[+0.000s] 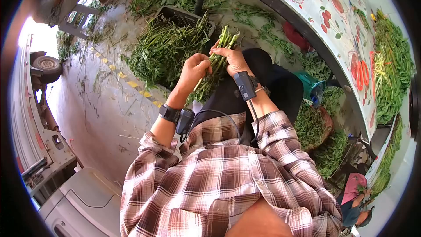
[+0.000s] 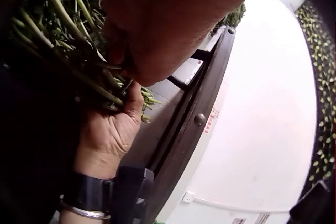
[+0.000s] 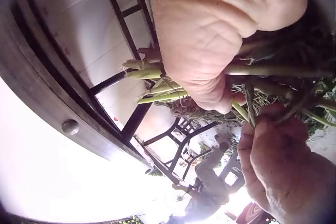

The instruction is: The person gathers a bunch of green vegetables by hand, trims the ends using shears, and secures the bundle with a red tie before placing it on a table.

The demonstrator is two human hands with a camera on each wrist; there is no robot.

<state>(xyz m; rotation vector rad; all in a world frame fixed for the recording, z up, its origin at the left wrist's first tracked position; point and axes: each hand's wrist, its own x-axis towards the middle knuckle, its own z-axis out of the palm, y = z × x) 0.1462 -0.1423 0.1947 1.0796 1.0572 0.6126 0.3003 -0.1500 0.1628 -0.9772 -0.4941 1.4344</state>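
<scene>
My right hand (image 1: 235,59) grips a bundle of leafy green stems (image 1: 227,39), its thumb laid across them. The cut ends stick out past the thumb, and the leafy part hangs down over my lap. Close beside it, my left hand (image 1: 195,69) has its fingers curled at the side of the bundle. In the right wrist view the left fingertips (image 3: 261,126) pinch a thin green stem (image 3: 251,103) that runs to the bundle. Part of the bundle is hidden behind the hands in both wrist views.
A dark crate (image 1: 169,14) heaped with greens (image 1: 164,52) stands in front on the floor. To the right is a table with a fruit-patterned cloth (image 1: 322,4), bearing orange-handled scissors (image 1: 362,75) and piled greens (image 1: 390,68). A person (image 1: 72,0) sits at far left.
</scene>
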